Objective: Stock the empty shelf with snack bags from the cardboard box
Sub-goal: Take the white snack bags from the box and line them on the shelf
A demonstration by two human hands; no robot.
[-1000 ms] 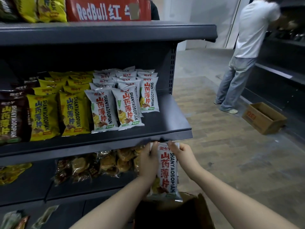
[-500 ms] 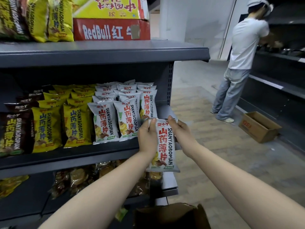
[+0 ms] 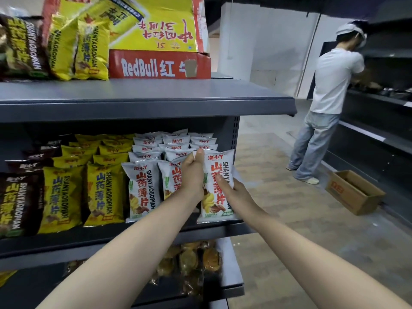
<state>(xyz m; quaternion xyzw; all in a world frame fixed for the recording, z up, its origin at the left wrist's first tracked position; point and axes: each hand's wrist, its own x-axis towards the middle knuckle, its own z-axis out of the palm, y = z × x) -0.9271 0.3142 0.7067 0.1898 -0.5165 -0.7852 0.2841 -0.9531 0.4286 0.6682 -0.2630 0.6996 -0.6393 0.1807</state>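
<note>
The shelf (image 3: pixel 223 228) is stocked except at its right end. There a white snack bag (image 3: pixel 217 188) is held upright, gripped by the left hand (image 3: pixel 192 172) and right hand (image 3: pixel 231 191). It should be seated flush beside the neighbouring white bag (image 3: pixel 142 190).

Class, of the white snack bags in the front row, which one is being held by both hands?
The rightmost white bag: the left hand and right hand grip it.

Red RedBull carton (image 3: pixel 159 64) on the top shelf board, yellow printed carton (image 3: pixel 153 21) stacked upside down on it, person in white T-shirt and jeans (image 3: pixel 327 103) far right of the RedBull carton, facing dark shelving (image 3: pixel 379 139), wood-look floor (image 3: pixel 289 219) below.
</note>
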